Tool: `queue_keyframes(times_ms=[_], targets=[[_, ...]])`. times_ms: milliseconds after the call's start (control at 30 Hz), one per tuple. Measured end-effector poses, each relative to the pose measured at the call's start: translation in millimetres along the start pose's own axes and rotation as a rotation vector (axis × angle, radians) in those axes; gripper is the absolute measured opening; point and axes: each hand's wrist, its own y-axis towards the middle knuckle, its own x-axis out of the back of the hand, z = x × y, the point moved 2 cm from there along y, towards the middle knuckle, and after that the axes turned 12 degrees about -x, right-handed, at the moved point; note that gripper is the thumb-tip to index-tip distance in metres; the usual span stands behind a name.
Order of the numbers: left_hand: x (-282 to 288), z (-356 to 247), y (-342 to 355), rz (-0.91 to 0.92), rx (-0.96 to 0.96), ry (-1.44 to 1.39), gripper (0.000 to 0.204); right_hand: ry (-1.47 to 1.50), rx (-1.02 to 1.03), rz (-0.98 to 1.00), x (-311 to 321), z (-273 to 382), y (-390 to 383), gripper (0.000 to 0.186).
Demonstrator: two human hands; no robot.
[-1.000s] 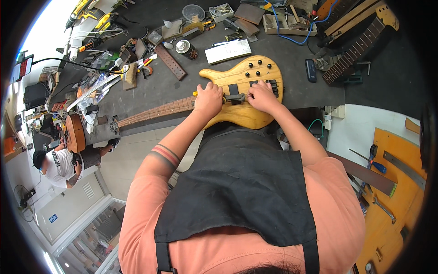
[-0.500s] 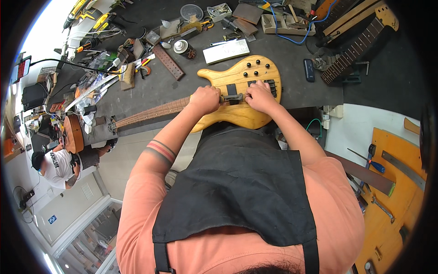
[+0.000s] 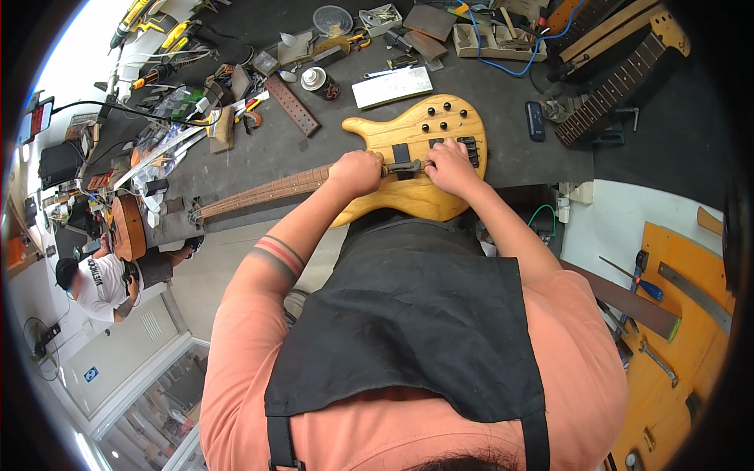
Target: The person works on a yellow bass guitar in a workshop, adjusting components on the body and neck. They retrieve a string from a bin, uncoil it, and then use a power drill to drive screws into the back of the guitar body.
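Observation:
An electric bass guitar (image 3: 440, 206) with a pale wood body and black knobs lies across the front of the bench, its neck pointing left. Over the strings, between neck end and bridge, my left hand (image 3: 358, 173) is closed round a dark metal hand tool (image 3: 406, 167). The tool's flat head sticks out to the right of the fist; its exact kind does not show. My right hand (image 3: 451, 165) rests on the body beside the pickup and bridge, fingers bent and pinched at the tool's right end. What those fingertips hold is too small to make out.
A white box (image 3: 393, 87), a spray can (image 3: 316, 81) and a drilled wooden block (image 3: 293, 106) lie beyond the bass. Tools crowd the bench's left side. A loose guitar neck (image 3: 613, 90) lies at right. Another person (image 3: 102, 286) sits at far left with an acoustic guitar (image 3: 128, 228).
The whole picture has shifted very slightly. Both hands keep their places on the bass, with the tool still in my left hand.

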Motion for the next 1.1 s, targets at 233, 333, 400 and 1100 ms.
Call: queue_keyframes(times_ms=[233,333,400,1100], targets=[[-7,5,-4,-0.109,-0.090,0.154,0.031,0.027,0.010,-0.009,1,-3,-1,0.014],[-13,5,-4,-0.165,-0.101,0.247,0.021,0.047,0.039,-0.024,1,-7,-2,0.013],[-15,2,-4,-0.189,-0.097,0.287,0.016,0.057,0.060,-0.044,0,-9,-4,0.013],[16,-4,-8,0.031,0.027,-0.084,0.028,0.086,0.041,-0.004,1,-9,-2,0.015]])
